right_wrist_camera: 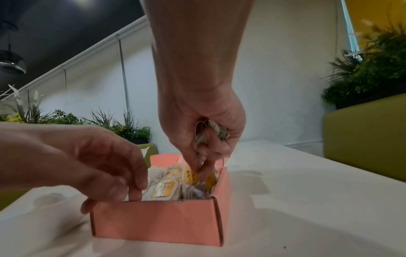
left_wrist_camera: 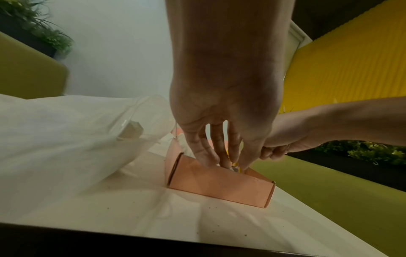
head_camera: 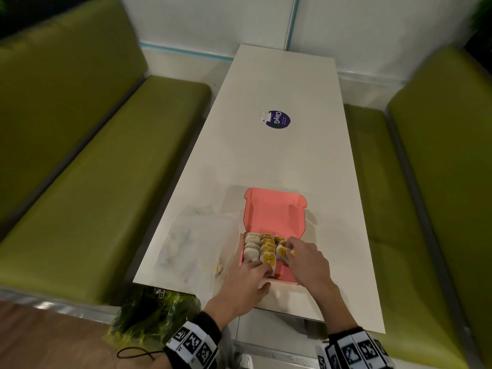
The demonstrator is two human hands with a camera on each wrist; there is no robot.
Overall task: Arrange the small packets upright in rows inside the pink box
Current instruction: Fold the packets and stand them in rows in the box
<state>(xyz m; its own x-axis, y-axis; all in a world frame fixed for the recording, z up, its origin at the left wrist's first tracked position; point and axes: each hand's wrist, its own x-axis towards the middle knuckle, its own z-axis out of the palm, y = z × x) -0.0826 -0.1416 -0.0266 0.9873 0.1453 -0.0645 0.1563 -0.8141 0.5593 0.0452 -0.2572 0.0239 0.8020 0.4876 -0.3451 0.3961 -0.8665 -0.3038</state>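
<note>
Head view shows the pink box (head_camera: 274, 217) on the white counter (head_camera: 279, 155), directly under both hands, its lid folded back on the far side of the fingers. By my reading the job is well advanced: small packets (head_camera: 266, 249) already stand in three rows across the box, filling the far part and most of the middle, while a bare strip of pink floor remains at the near end, just beyond the wrists. The left hand (head_camera: 246, 276) has its fingers reaching down over the near rim against the front packets of the middle row, thumb outside the near wall; whether it pinches one or only steadies them I cannot tell. The right hand (right_wrist_camera: 202, 132) nips a yellow tag between thumb and forefinger at the right-hand row, and its other fingers are curled round a crumpled spare packet (right_wrist_camera: 211, 130) in the palm. Left of the left hand lies a clear plastic bag (left_wrist_camera: 83, 132) with at least one more packet inside, so some filling is left. Packets look like soft, greyish paper pouches with yellow-and-white tags and thin strings, leaning slightly rather than crisply vertical.
</note>
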